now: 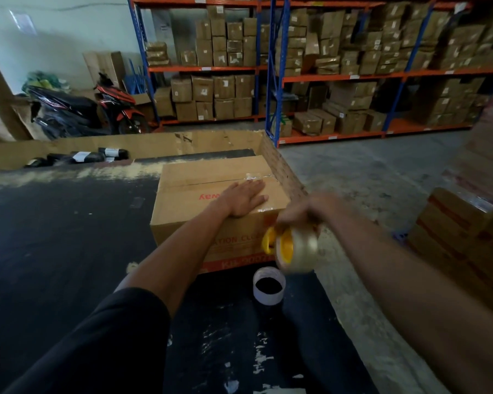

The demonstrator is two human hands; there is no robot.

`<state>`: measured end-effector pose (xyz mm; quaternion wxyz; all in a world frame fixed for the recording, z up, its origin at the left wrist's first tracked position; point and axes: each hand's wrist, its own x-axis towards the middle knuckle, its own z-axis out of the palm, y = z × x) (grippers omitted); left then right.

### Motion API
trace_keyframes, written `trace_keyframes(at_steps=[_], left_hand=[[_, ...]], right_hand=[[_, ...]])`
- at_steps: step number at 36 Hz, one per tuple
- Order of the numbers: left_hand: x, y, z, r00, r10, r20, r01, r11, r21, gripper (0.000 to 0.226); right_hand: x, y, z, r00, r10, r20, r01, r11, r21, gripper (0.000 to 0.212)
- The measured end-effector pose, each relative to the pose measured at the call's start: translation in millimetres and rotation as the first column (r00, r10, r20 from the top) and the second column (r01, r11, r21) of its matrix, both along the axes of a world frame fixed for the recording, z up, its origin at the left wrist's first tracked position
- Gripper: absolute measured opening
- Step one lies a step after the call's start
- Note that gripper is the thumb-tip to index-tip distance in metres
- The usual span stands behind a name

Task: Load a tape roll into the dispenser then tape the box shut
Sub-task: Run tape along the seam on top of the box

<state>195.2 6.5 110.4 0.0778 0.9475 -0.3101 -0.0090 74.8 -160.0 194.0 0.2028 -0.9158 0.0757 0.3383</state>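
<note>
Pressing left hand (244, 199), fingers flat, on brown cardboard box (211, 194) at worktop's (54, 237) right edge; right hand (305, 213) gripping yellow-cored tape dispenser (291, 247).

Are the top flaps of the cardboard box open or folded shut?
Folded shut. The flaps of the cardboard box lie flat, meeting at a centre seam, with the left hand pressed flat on top. Some tape shows at the seam's far end.
</note>
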Motion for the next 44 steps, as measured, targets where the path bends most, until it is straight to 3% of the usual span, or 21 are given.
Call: trace_keyframes(at_steps=[6,14,20,22,27,32,38,44], left_hand=[[1,2,1,1.0,0.001,0.011,0.0,0.999,-0.037,0.064],[-1,5,-4,1.0,0.005,0.002,-0.005,0.998,-0.066,0.064],[0,8,4,0.993,0.076,-0.092,-0.098,0.958,-0.268,0.065],[-2,13,10,0.986,0.113,-0.124,-0.15,0.926,-0.345,0.058],[-6,53,15,0.965,0.215,-0.15,-0.257,0.891,-0.375,0.046],[-15,108,9,0.915,0.382,-0.127,-0.402,0.856,-0.324,0.045],[-31,150,2,0.858,0.511,-0.059,-0.514,0.855,-0.064,0.055],[-38,146,-1,0.842,0.527,-0.113,-0.537,0.838,-0.098,0.057]], right_hand=[[-2,21,-47,0.991,0.075,-0.108,-0.058,0.987,0.151,0.056],[9,28,-84,0.982,0.14,-0.126,-0.091,0.938,0.334,0.06],[18,38,-97,0.97,0.209,-0.122,-0.129,0.874,0.469,0.032],[21,43,-102,0.968,0.212,-0.136,-0.111,0.843,0.527,0.031],[27,56,-118,0.959,0.24,-0.149,-0.116,0.815,0.568,0.037],[33,69,-132,0.939,0.278,-0.203,-0.109,0.799,0.591,0.04],[41,91,-146,0.928,0.284,-0.242,-0.101,0.816,0.57,0.035],[46,107,-169,0.937,0.259,-0.235,-0.072,0.801,0.594,0.037]])
